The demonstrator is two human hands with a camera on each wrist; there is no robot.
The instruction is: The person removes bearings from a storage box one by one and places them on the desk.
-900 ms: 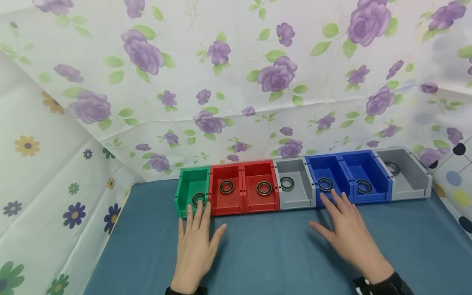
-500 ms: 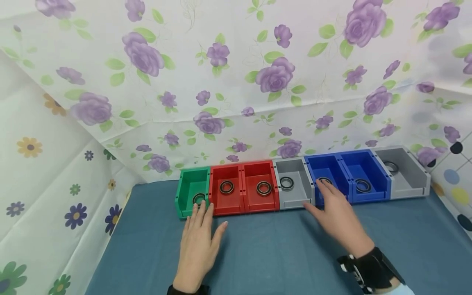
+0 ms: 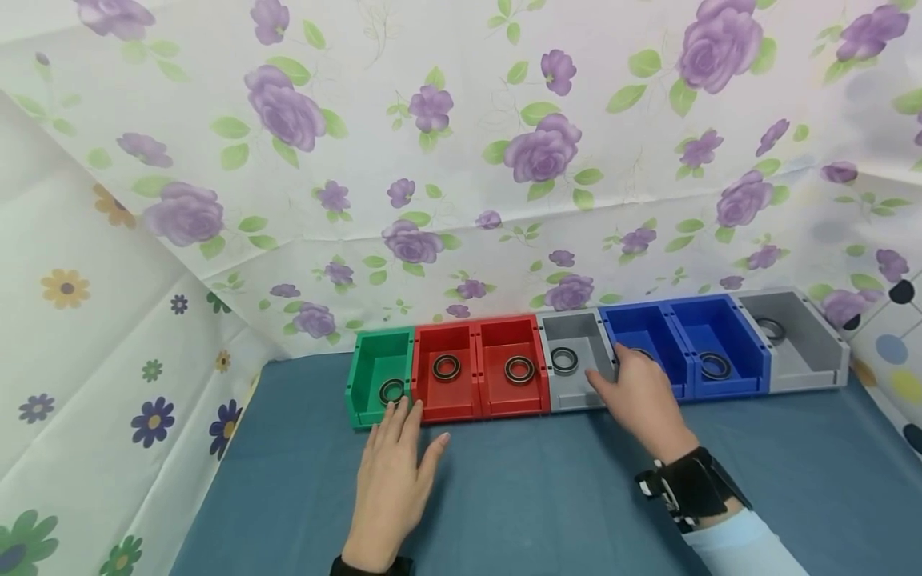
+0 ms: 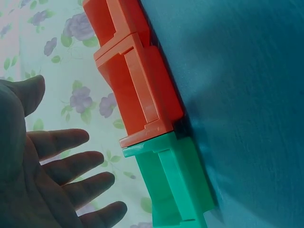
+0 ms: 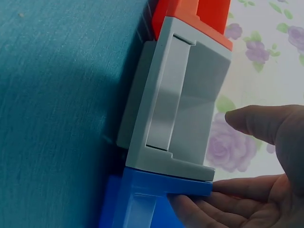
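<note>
My right hand (image 3: 644,400) reaches over the front of the left blue bin (image 3: 637,324), its fingers bent downward there. Its thumb stands apart, over the front right corner of the middle grey bin (image 3: 576,324). A ball bearing (image 3: 641,351) in that blue bin is mostly hidden by the hand. The grey bin holds another bearing (image 3: 555,364). My left hand (image 3: 389,488) hovers before the green bin (image 3: 374,356) with fingers extended and nothing held. Near its fingertips, a bearing (image 3: 382,392) lies inside the green bin. In the left wrist view, the left palm (image 4: 28,190) shows bare.
Two red bins (image 3: 442,340) each hold a bearing, between the green and grey ones. The right blue bin (image 3: 695,320) and the end grey bin (image 3: 810,348) hold one each. The row stands on a blue cloth (image 3: 519,496) against a flowered curtain (image 3: 461,160).
My right hand has moved left and forward, from in front of the blue bins to the border of the left blue and middle grey bins. The left hand has stayed nearly still.
</note>
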